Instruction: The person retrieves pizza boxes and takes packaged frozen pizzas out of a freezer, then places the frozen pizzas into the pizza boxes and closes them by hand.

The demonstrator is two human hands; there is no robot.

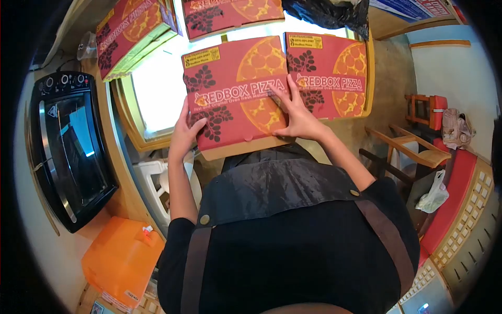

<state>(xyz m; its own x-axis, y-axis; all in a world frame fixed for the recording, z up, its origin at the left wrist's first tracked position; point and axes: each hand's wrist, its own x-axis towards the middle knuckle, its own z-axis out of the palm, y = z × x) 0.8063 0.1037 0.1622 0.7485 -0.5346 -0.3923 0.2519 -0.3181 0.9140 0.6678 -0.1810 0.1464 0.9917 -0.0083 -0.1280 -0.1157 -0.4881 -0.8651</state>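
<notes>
A red pizza box with "REDBOX PIZZA" printed on its closed lid lies between my two hands, at the near edge of the bright white tabletop. My left hand grips its left side, with the thumb resting on the lid and the other fingers along the edge. At the right side, my right hand holds the box with fingers spread over the lid and the thumb near the front corner. A second pizza box sits close to my right fingers, just beyond the held one.
More pizza boxes stand at the back and back left. Black plastic lies at the back right. An oven and an orange container are on my left. To the right are a wooden chair and a red bench.
</notes>
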